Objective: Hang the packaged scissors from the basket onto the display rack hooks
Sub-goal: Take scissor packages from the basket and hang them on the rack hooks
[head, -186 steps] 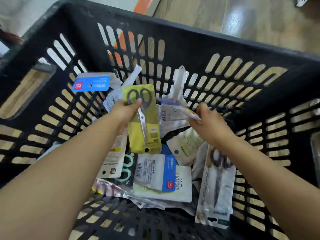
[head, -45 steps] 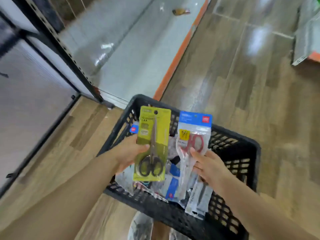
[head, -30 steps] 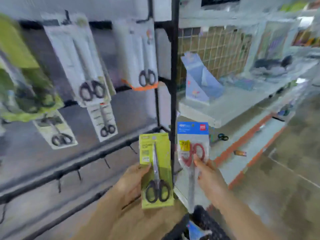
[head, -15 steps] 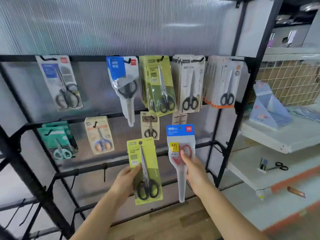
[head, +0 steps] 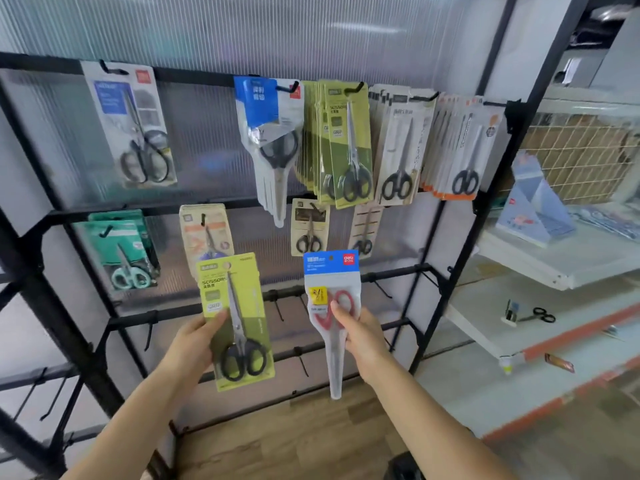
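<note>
Down at the bottom edge, the black plastic basket was mostly cut off. Left hand pinched a lime-green carded pack of black-handled scissors, right hand gripped a blue-topped clear pouch of red-handled scissors, both before the black metal rack's bare hooks.

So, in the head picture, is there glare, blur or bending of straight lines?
Head view: soft glare on the ribbed wall panel; the rack posts lean and bow from the wide lens; the white shelf at the right edge is slightly smeared; the green pack and the red-handled pack are sharp enough to read.
</note>
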`<state>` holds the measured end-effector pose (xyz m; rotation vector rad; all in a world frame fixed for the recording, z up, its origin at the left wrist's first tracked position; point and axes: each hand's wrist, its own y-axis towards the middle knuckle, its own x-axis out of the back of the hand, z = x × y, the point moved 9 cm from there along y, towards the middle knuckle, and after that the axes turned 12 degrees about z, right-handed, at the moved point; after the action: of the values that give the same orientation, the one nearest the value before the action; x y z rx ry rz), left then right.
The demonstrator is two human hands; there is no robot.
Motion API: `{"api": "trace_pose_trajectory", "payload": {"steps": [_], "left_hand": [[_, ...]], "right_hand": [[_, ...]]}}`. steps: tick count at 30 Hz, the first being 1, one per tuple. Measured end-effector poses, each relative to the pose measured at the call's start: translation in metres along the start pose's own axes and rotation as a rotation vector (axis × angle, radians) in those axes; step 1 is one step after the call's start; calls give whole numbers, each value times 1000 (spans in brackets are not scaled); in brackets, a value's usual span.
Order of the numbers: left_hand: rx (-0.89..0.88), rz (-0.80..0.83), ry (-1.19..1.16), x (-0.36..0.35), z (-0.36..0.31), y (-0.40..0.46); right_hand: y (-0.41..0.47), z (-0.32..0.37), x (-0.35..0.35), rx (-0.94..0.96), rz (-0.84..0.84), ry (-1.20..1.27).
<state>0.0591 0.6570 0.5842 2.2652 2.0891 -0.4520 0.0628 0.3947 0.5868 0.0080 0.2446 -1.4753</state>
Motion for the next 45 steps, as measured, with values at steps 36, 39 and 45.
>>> {"api": "trace_pose_trajectory", "payload": {"steps": [36, 39, 45], "left_hand": [[56, -599, -65, 239, 23, -91], [51, -555, -61, 248, 18, -79], [116, -476, -72, 255, 28, -51]], "right_hand": [[96, -138, -241, -235, 445, -303], [103, -149, -260, -268, 443, -311], [112, -171, -275, -293, 416, -296]]}}
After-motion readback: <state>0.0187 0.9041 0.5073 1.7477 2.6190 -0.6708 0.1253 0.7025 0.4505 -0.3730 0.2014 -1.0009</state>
